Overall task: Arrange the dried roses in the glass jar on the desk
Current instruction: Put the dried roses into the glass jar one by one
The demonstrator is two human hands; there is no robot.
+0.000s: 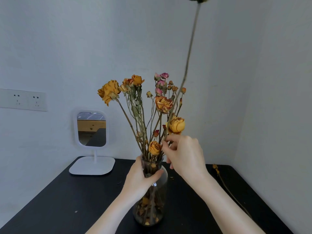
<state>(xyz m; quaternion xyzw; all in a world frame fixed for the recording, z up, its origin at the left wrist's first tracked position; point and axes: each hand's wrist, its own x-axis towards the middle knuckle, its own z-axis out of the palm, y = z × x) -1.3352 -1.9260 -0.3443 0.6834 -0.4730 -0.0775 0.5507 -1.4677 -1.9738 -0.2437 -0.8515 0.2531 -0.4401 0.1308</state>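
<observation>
A clear glass jar (162, 186) stands on the black desk (67, 200) near its front, filled with several dried roses (162, 103), orange, yellow and pink, and loose petals at the bottom. My left hand (141, 178) grips the jar's neck. My right hand (184, 152) pinches the lower end of a long thin stem (189, 53) just above the jar's mouth. That stem runs up and to the right, and its head is cut off at the top edge of the frame.
A white standing mirror (92, 129) sits at the desk's back left. Another dried rose stem (226, 184) lies on the desk at the right. Wall sockets (25, 99) are on the left wall. Small petal bits dot the desk.
</observation>
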